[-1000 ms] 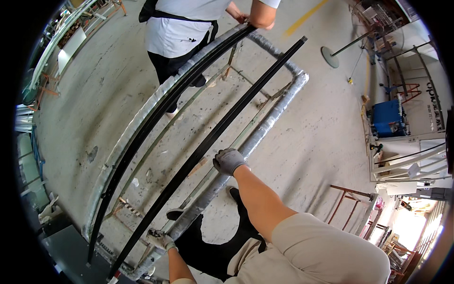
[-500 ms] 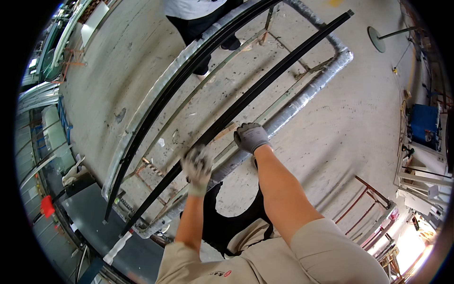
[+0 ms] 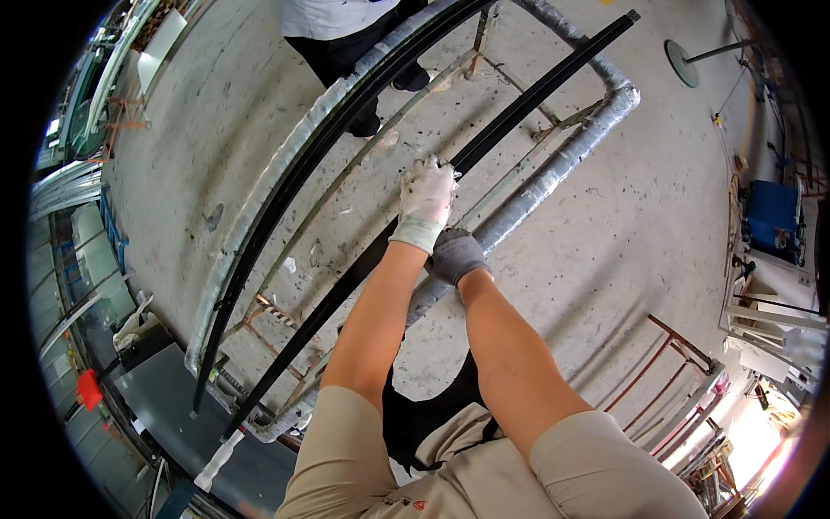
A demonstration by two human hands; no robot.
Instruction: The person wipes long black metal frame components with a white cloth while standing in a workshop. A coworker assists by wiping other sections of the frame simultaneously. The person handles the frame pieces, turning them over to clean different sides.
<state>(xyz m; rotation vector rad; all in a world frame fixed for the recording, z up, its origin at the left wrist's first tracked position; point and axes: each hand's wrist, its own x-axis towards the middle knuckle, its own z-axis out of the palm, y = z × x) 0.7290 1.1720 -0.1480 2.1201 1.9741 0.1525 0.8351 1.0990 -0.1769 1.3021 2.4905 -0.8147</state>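
A long, straight black strip (image 3: 545, 89) lies slantwise over a metal stand whose pipe rim (image 3: 553, 171) is wrapped in silvery film. My left hand (image 3: 427, 201), in a whitish stained glove, lies over the middle of this strip with its fingers curled round it. Just below, my right hand (image 3: 458, 257) in a grey glove is closed beside the wrapped rim, partly behind my left wrist. What its fingers hold, if anything, is hidden. Along the stand's far side runs a second, curved black strip (image 3: 335, 128).
A person (image 3: 341, 19) in dark trousers stands beyond the stand. At the lower left is a dark grey tabletop (image 3: 177, 402). A pole with a round green base (image 3: 681, 64) stands at the upper right, a blue box (image 3: 772, 221) at right, and a reddish metal rack (image 3: 666, 368) at lower right.
My left hand has moved up and to the right along the straight strip, to just above my right hand. The right hand stays almost in place. The view has shifted slightly.
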